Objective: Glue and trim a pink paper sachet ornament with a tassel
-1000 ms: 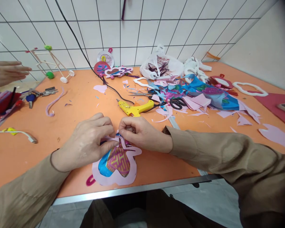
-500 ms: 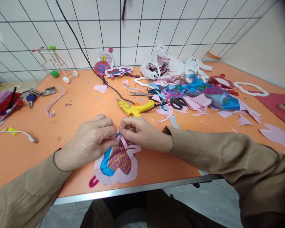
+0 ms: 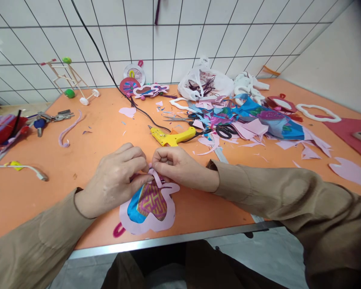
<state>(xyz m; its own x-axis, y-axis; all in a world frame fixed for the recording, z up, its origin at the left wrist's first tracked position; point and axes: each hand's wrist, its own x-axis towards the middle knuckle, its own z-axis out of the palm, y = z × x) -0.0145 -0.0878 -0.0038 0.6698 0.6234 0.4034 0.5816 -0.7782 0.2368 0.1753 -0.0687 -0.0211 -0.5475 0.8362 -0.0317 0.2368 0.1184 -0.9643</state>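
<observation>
A pink paper cutout (image 3: pixel 129 216) with blue and patterned fabric (image 3: pixel 152 200) set in it lies flat at the table's front edge. A magenta pipe-cleaner loop (image 3: pixel 118 230) sticks out at its lower left. Pinched at the cutout's top edge, my left hand (image 3: pixel 117 176) has its thumb against a narrow pink paper strip (image 3: pixel 155 178). My right hand (image 3: pixel 180 166) is closed at the same edge, fingertips close to the left ones; the strip's upper end goes between the two hands. The fingertips partly hide what each one grips.
A yellow glue gun (image 3: pixel 171 137) lies just beyond my hands, its cord running back. Black-handled scissors (image 3: pixel 224 131) rest among pink and blue scraps (image 3: pixel 252 126) to the right. Keys (image 3: pixel 57 116), a pipe cleaner (image 3: pixel 69 130) and a white cable (image 3: pixel 39 173) lie on the left.
My left hand has shifted slightly right, towards the right hand. The pink strip at the cutout's top has moved a little to the right with it. The rest stays put.
</observation>
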